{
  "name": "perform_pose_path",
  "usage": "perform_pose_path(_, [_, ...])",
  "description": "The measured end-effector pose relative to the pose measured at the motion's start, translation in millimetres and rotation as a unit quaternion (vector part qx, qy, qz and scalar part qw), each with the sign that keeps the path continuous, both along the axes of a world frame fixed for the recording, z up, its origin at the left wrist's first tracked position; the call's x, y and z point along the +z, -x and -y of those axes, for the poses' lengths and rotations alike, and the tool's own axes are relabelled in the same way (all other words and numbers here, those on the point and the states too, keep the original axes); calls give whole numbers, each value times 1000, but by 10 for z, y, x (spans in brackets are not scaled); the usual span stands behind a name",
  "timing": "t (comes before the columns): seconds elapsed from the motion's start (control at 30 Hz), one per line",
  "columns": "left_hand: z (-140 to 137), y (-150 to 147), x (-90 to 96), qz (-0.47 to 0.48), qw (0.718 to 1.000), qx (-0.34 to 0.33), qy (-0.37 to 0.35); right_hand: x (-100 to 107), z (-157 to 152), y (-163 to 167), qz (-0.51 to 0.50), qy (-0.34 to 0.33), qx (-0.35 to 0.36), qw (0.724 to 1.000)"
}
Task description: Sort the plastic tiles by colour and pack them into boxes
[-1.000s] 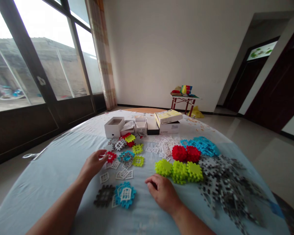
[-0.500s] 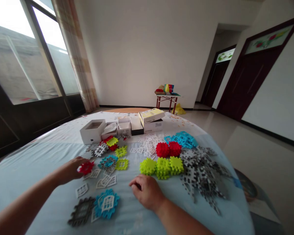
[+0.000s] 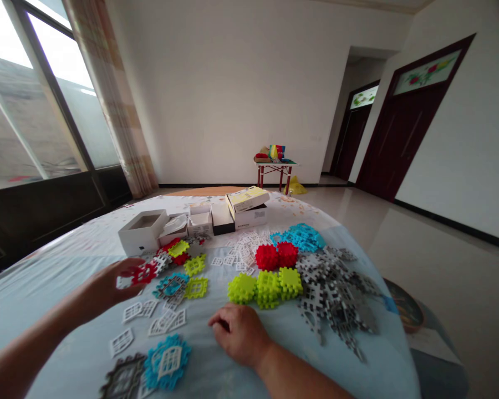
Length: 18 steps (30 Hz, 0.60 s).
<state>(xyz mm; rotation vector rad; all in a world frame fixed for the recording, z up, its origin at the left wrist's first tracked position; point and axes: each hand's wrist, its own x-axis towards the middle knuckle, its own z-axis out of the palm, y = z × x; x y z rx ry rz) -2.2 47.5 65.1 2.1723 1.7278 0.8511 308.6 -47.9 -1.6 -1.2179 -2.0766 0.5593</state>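
Note:
My left hand (image 3: 106, 285) is closed on a red toothed building piece (image 3: 143, 274), with white window-like plastic beside it at the fingers. The hand is at the left of the table, close to a grey and yellow-green pile. My right hand (image 3: 240, 332) rests on the cloth with its fingers curled in, and nothing shows in it. Just beyond it stand stacked yellow-green pieces (image 3: 268, 289). White window panels (image 3: 166, 321) lie loose between the hands. Nearer to me are a blue toothed piece (image 3: 153, 363) bearing a white panel and a dark grey toothed frame (image 3: 122, 379).
Red stacks (image 3: 276, 256), a blue heap (image 3: 301, 238) and a large grey heap (image 3: 336, 293) of toothed pieces occupy the right side. White boxes (image 3: 141, 231) stand in a row at the back, and a yellow-lidded box (image 3: 247, 199) ends it. The table's edge curves away at right.
My left hand, with the red piece, has moved away from me toward the back-left pile, off the white panels. The view has turned slightly right. My right hand stays put on the cloth.

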Motion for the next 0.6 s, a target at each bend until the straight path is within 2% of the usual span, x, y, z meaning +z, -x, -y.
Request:
perform_pose_path(0.07, [6, -367, 188, 8, 997, -68, 31, -1, -7, 3, 7, 1, -4, 1000])
perform_pose_path(0.17, [17, -1121, 390, -21, 990, -134, 30, 7, -10, 3, 16, -2, -6, 1000])
perform_pose_path(0.27, [-32, -1849, 474, -85, 980, -178, 0, 13, -7, -2, 19, -3, -4, 1000])
perform_pose_path(0.33, [-101, -2220, 483, -130, 973, -190, -7, 10, -10, -5, 18, -2, -1, 1000])
perform_pose_path(0.47, [-254, -2661, 449, -195, 958, -211, 0, -7, -32, -9, 15, -5, 2, 1000])
perform_pose_path(0.6, [-347, -2840, 401, -225, 950, -216, 6, -12, -43, -3, 19, -7, 2, 1000])
